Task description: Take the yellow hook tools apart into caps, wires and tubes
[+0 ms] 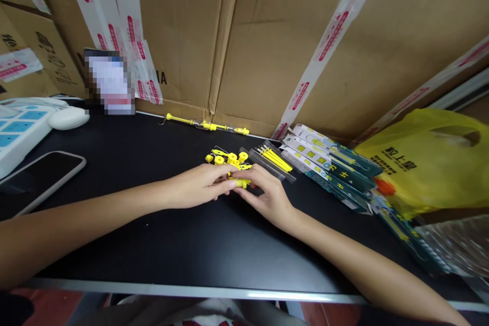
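My left hand (200,183) and my right hand (271,198) meet over the middle of the black table. Between their fingertips is a small yellow plastic part (241,183), pinched from both sides. Fingers cover some of it, so its full shape is hidden. Just beyond my hands lies a loose pile of yellow plastic pieces (231,157), some round, with thin metal wire among them. To the right of the pile, several yellow rods (277,157) rest beside clear plastic tubes (263,160). An assembled yellow spring scale (206,125) with a hook lies behind, along the cardboard.
Printed boxes (328,165) are stacked at the right, near a yellow plastic bag (424,158) and clear plastic packaging (458,242). On the left are a phone (42,181), a white power strip (23,127) and a white mouse-like object (69,118). Cardboard (183,35) walls the back.
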`<state>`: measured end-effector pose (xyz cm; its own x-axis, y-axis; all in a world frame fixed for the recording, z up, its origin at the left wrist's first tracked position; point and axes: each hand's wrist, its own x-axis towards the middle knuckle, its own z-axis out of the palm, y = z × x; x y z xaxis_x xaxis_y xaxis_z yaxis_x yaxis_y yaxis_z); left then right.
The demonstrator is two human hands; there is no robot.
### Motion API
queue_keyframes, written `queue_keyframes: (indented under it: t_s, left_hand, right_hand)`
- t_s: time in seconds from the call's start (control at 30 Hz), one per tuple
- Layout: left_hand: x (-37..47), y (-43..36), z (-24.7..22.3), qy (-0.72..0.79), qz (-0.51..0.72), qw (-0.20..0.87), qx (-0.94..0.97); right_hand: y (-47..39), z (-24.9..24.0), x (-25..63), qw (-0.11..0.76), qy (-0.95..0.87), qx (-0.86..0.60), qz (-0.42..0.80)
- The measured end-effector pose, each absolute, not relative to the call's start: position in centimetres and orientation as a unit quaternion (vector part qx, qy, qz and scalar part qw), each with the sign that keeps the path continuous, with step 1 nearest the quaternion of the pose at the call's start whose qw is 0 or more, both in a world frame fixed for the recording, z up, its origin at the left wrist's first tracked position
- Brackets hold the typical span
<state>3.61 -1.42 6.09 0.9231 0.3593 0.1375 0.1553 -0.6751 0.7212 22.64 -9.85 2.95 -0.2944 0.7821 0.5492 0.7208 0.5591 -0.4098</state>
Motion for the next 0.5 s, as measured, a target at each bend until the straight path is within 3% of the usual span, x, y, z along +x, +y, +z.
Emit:
queue_keyframes:
  t_s: [0.2, 0.33, 0.5]
  left_hand:
    - [4.1, -1.5, 5.2, 0.220, 0.139, 0.531, 0.806]
    - [4.0, -1.2, 4.9, 0.246, 0.206, 0.509, 0.799]
    - [3.8, -1.3, 5.1, 0.252, 0.251, 0.470, 0.808]
  right_hand:
    - [-9.8, 2.2, 22.7, 0.432, -0.742, -0.508, 0.067]
    - [-9.9, 2.2, 22.4, 0.469, -0.702, -0.523, 0.118]
    - [-10.4, 2.8, 21.8, 0.423, -0.710, -0.523, 0.209]
